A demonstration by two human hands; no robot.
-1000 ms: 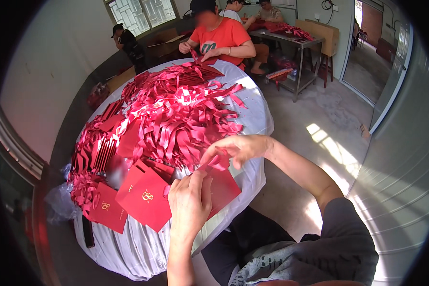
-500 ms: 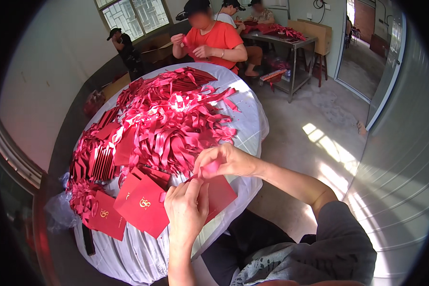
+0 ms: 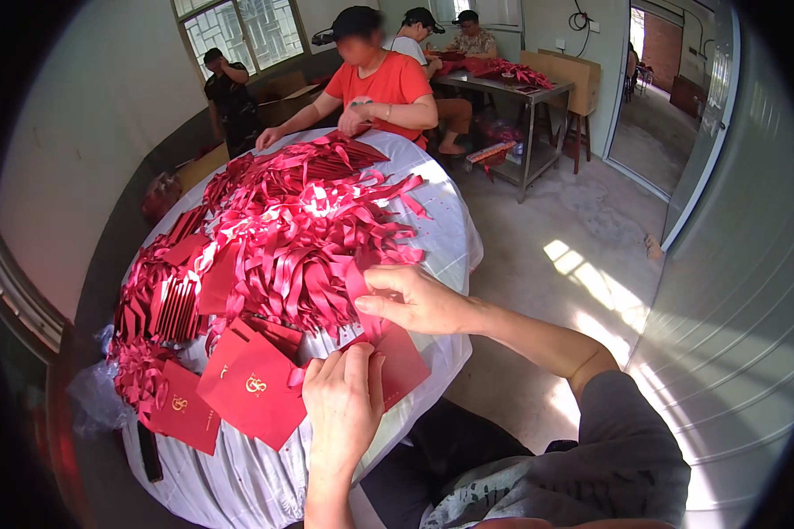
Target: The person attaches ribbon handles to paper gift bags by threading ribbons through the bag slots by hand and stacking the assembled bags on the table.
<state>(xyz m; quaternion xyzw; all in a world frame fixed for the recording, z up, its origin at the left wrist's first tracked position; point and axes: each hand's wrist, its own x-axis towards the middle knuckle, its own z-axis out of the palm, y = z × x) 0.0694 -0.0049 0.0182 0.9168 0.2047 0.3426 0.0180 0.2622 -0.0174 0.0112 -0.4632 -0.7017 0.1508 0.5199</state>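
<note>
My right hand (image 3: 415,300) pinches a glossy red ribbon (image 3: 375,326) between thumb and fingertips, above the near edge of the table. The ribbon runs down toward a flat red paper bag (image 3: 403,366). Beside it, my left hand (image 3: 344,401) is closed at the bag's upper edge; its fingers hide exactly how they grip. To the left of that hand lies another flat red bag with a gold emblem (image 3: 251,385), a ribbon end at its side. A similar red bag (image 3: 185,408) rests farther left.
A big heap of red ribbons (image 3: 300,238) and stacked bags covers much of the round table with its white cloth (image 3: 441,212). Across it sits a person in a red shirt (image 3: 379,93). Behind are a metal table (image 3: 538,101) and other people. Clear plastic (image 3: 93,392) hangs at the left.
My right hand has drawn slightly up and away from my left, stretching the ribbon between them. The person opposite has lowered their hands to the heap. The view has shifted slightly.
</note>
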